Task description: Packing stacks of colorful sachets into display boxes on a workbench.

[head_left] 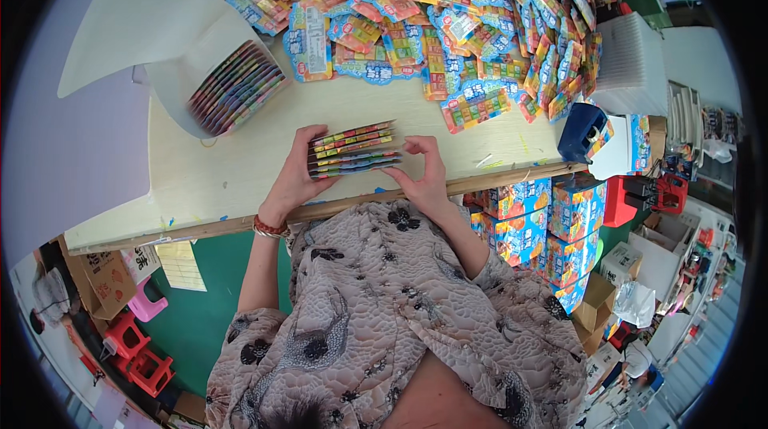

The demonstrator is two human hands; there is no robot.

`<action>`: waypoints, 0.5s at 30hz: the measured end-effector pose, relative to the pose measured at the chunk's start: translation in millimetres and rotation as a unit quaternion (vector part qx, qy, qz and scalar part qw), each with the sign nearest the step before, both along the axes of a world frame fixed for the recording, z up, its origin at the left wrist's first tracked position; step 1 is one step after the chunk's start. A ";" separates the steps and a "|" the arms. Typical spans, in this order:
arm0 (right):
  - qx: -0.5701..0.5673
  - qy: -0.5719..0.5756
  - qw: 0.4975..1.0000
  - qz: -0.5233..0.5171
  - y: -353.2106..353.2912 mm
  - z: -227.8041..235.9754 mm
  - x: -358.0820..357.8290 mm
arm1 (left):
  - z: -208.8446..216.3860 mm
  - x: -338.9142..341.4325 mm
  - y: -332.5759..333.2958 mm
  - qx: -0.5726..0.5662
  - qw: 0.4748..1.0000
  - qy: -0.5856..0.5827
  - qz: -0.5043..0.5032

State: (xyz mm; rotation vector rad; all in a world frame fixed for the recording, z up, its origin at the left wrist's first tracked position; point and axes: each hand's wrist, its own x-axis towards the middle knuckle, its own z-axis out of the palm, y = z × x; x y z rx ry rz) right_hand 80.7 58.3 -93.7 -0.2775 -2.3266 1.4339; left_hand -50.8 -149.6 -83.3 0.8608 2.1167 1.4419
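Just above the table's front edge, my left hand (pixel 298 177) holds a small stack of colourful flat candy-like packs (pixel 352 149) by its left end. Several packs show edge-on, with narrow gaps between them. At the stack's right end is my right hand (pixel 426 175), its thumb and forefinger curved and apart. The thumb tip lies close to the stack's lower right corner; whether it touches cannot be made out. Left of the stack, an open white box (pixel 172 85) lies tilted on the table with a tight row of similar packs (pixel 236 89) inside.
A large heap of loose packs (pixel 472 21) covers the table's far side. At the right end stand a blue tape dispenser (pixel 582 133) and a stack of white sheets (pixel 630 57). Blue printed cartons (pixel 516 229) are piled below the right edge. Red stools (pixel 148 369) stand lower left.
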 end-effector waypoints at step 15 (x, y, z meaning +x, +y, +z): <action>0.291 -0.208 0.931 0.077 201.7 38.3 -25.8 | 4.8 -1.4 -2.1 -0.013 0.999 -0.029 -0.006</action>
